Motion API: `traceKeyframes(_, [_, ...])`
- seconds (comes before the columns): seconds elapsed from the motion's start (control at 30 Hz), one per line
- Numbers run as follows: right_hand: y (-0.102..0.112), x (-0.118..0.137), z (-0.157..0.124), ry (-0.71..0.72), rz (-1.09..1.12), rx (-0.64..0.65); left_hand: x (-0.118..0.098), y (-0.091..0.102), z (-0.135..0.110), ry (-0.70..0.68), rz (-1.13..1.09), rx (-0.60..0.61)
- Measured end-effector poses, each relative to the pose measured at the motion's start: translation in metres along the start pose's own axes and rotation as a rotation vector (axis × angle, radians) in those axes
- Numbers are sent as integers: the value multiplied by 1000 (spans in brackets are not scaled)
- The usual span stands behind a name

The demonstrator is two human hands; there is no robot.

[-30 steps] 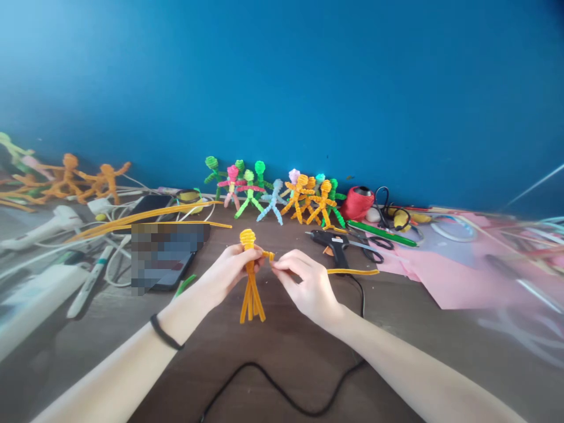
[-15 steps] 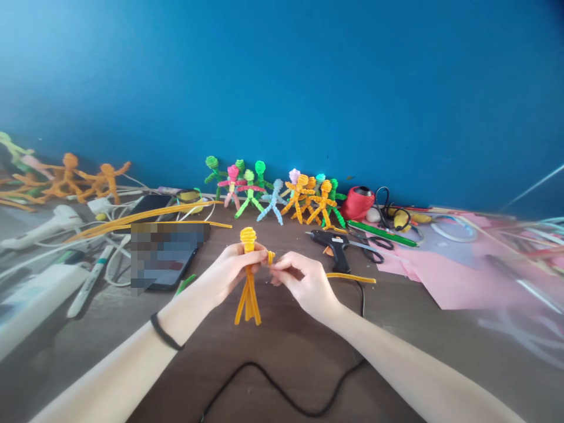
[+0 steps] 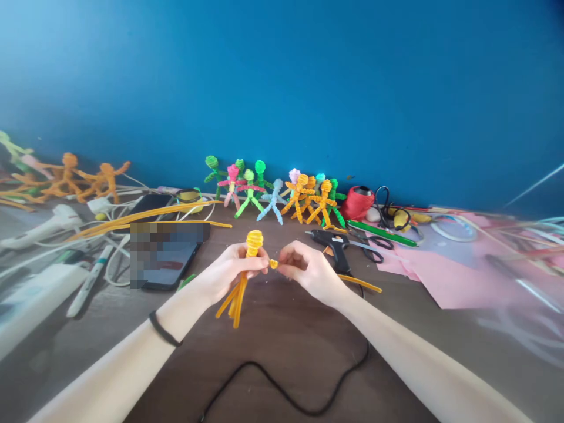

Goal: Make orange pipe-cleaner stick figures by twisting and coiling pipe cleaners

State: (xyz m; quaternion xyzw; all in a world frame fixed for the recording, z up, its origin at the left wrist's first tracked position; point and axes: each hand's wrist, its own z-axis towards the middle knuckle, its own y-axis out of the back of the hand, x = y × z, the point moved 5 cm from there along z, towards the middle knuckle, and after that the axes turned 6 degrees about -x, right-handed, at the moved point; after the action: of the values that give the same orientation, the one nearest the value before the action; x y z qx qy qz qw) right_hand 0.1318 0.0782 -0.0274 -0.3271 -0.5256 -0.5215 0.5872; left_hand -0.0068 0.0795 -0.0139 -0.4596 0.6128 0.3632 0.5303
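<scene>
My left hand (image 3: pixel 231 267) is closed around a yellow pipe cleaner figure (image 3: pixel 254 242) just above the table. Its coiled head points up, and several straight strands hang below the fingers. Between my hands a small coiled bit (image 3: pixel 274 264) sticks out from the left fingertips. My right hand (image 3: pixel 311 271) is closed in a pinch beside that coil. A yellow pipe cleaner strand (image 3: pixel 361 282) emerges past the right wrist; its run through the fingers is hidden.
Several pipe cleaner figures (image 3: pixel 249 194) stand along the blue wall. To the right are a black glue gun (image 3: pixel 335 249), its cable, scissors (image 3: pixel 379 249), red thread (image 3: pixel 358 203) and pink paper (image 3: pixel 458 276). A phone (image 3: pixel 170 264) and a marker (image 3: pixel 90 282) lie left.
The figure has tilted, its head shifting right and its hanging strands swinging left. My right hand has turned slightly at the coil, and the strand behind it has moved right and down.
</scene>
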Motion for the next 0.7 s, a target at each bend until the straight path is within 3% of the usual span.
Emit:
traceKeyframes(0.17, [7,7,2,136,-224,9,-1,-4,-3,-1,140,60])
traceKeyframes(0.43, [10,20,-1,311,-442,-141,2,0,2,-67,501,-112])
traceKeyframes(0.57, [9,28,-4,306,-437,-214,-1,5,3,-147,526,-239])
traceKeyframes(0.7, [8,25,-6,205,-373,-251,-4,11,2,-184,484,-352])
